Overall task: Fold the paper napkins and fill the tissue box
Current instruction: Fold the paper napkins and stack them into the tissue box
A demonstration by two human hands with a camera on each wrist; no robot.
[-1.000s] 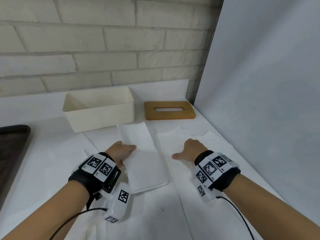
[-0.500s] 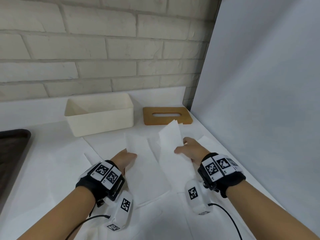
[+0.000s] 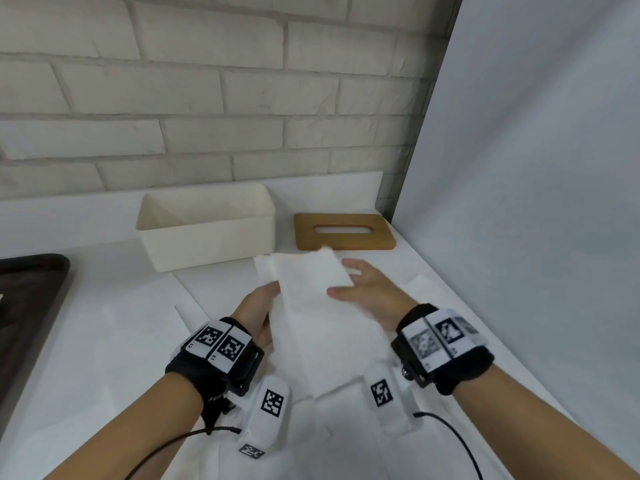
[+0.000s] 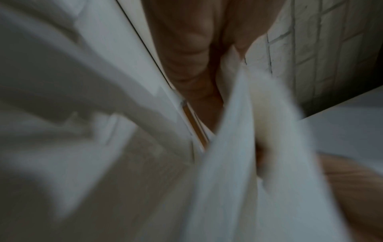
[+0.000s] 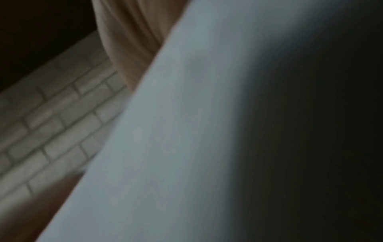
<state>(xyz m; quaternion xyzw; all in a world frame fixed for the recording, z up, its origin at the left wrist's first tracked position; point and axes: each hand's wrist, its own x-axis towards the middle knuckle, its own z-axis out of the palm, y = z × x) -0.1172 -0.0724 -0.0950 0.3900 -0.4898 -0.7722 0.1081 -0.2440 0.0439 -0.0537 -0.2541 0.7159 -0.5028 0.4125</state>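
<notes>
While the tissue box beyond both hands shows nothing inside, the right hand pinches a napkin over the left hand; left grip hidden.

So the napkin in play is a plain white sheet, lifted off the table at its far end and draped between the two hands, its far edge tipped up and a bit blurred. Under it sits a folded napkin, a long narrow strip running near to far, with more flat white sheets spread around it to the left and right. The tissue box is a cream open-top tub, far left of the napkins. Its wooden lid with the slot lies flat just right of it
</notes>
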